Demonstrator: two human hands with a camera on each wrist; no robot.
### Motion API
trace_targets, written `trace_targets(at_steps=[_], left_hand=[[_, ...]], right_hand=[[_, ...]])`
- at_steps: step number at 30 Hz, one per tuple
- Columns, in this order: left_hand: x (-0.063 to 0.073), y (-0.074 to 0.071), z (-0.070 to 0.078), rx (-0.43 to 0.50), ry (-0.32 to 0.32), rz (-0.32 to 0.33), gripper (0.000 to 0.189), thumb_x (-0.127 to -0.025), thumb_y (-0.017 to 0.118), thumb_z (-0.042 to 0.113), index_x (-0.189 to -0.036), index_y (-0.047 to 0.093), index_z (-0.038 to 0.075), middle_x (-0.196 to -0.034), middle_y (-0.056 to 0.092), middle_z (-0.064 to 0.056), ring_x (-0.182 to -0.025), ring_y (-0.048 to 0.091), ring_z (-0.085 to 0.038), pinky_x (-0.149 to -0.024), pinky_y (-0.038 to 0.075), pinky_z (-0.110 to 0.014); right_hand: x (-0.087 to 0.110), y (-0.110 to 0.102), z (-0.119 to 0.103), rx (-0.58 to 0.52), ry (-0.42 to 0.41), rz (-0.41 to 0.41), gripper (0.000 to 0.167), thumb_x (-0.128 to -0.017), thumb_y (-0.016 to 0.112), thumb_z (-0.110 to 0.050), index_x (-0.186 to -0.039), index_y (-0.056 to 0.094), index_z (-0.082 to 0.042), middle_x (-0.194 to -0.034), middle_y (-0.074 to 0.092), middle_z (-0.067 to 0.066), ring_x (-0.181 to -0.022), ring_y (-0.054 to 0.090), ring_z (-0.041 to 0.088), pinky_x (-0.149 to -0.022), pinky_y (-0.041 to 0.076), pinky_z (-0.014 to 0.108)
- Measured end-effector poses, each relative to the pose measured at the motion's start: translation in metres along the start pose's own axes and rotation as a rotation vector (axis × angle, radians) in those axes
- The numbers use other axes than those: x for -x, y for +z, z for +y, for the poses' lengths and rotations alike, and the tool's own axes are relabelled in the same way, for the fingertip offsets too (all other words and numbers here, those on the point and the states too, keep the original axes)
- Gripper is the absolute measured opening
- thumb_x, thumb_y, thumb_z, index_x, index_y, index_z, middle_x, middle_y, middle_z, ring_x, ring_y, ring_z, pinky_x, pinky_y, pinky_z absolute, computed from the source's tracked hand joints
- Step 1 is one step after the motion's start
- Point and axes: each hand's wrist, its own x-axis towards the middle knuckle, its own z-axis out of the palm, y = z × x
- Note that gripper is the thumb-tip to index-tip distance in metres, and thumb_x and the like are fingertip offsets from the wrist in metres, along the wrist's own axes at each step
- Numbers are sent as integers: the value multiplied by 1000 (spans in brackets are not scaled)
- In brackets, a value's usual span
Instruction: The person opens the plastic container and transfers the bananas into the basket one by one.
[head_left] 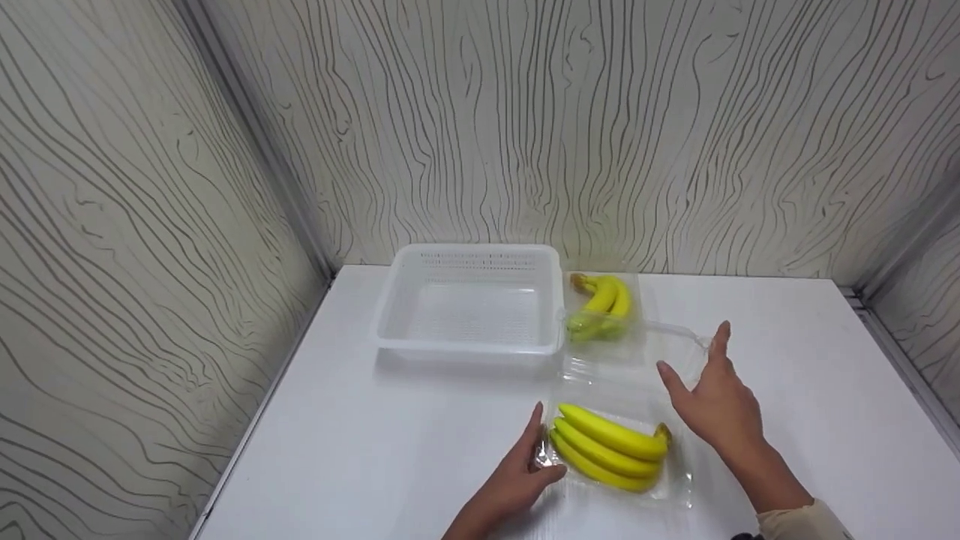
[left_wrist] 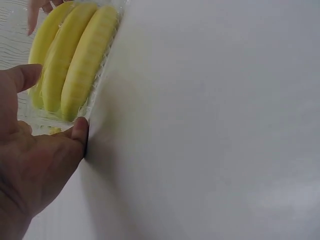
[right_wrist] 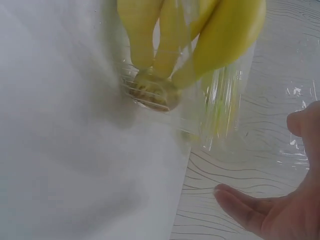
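A bunch of yellow bananas (head_left: 609, 448) lies in a clear plastic clamshell box (head_left: 679, 489) near the front of the table. The box's transparent lid (head_left: 671, 358) stands raised along the far side. At the box's left end is my left hand (head_left: 511, 480), thumb at the near corner and a straight finger along the side. My right hand (head_left: 718, 405) hovers by the lid's right edge, thumb and fingers spread wide. In the right wrist view, the banana stem (right_wrist: 155, 95) shows behind clear plastic, apart from that hand's fingers.
A white perforated plastic basket (head_left: 469, 347) stands at the back of the white table (head_left: 322, 420). Beside it, against the wall, more bananas (head_left: 621, 298) lie in a second clear package, partly behind the raised lid. Wood-grain-patterned walls (head_left: 480, 135) enclose the table.
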Motion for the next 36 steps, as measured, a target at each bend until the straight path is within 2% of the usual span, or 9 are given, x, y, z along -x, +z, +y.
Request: trace_targets(at_steps=[5, 8, 14, 19, 22, 24, 29, 33, 36], left_hand=[[2, -1, 3, -32, -6, -3, 96, -92, 74, 42, -169, 17, 48, -178, 31, -5, -164, 33, -35, -130, 32, -62], [2, 0, 5, -57, -23, 7, 93, -91, 75, 42, -167, 22, 53, -177, 34, -2, -162, 37, -33, -129, 35, -63], [1, 4, 7, -41, -42, 14, 91, -91, 76, 42, -166, 24, 52, -175, 38, -5, -158, 44, -35, -124, 42, -63], [1, 4, 7, -15, -47, 17, 92, -91, 76, 43, -166, 24, 51, -176, 36, -5, -160, 40, -36, -125, 41, -61], [0, 3, 6, -11, -46, 15, 92, -91, 76, 44, -166, 25, 52, -176, 35, -4, -161, 39, -35, -126, 40, -61], [1, 2, 5, -6, -42, 12, 92, -91, 77, 44, -166, 24, 52, -176, 34, -4, -161, 38, -34, -126, 41, -60], [1, 0, 4, 12, -37, 17, 91, -91, 77, 43, -165, 25, 53, -176, 36, -5, -162, 37, -33, -126, 40, -60], [0, 1, 4, -3, -49, 20, 91, -90, 76, 46, -165, 24, 55, -176, 36, -3, -162, 37, -33, -128, 37, -63], [0, 2, 3, -14, -41, 20, 91, -91, 76, 46, -166, 24, 53, -176, 36, -4, -162, 37, -34, -128, 35, -64]], right_hand=[[-1, 3, 3, 82, -4, -163, 130, -101, 47, -76, -153, -43, 2, -162, 20, 48, -89, 70, 46, -73, 58, 55], [-2, 6, 7, 124, -12, -226, 131, -100, 44, -79, -152, -40, 8, -155, 34, 50, -96, 71, 48, -74, 58, 55], [4, 4, 9, 174, -9, -270, 130, -99, 41, -81, -158, -20, 18, -119, 67, 43, -78, 64, 31, -59, 49, 41], [18, -1, 10, 214, -22, -264, 123, -101, 43, -78, -158, 9, 25, -94, 72, 28, -64, 57, 25, -51, 43, 36], [28, -5, 8, 254, -23, -239, 106, -101, 46, -76, -143, 52, 21, -100, 74, 29, -62, 54, 23, -50, 41, 35], [33, -9, 7, 251, -16, -221, 91, -101, 46, -75, -115, 73, 10, -94, 75, 25, -62, 54, 23, -51, 40, 35], [36, -12, 1, 126, -15, -148, 68, -104, 48, -69, -74, 66, -11, -61, 53, -1, -59, 50, 19, -52, 35, 33], [32, -11, 2, -39, -22, -46, 65, -106, 49, -64, -88, 75, -8, -67, 66, -1, -62, 59, 15, -55, 42, 30], [27, -8, 4, -140, -41, -30, 70, -106, 49, -65, -132, 71, -3, -96, 81, 13, -84, 75, 24, -68, 59, 35]])
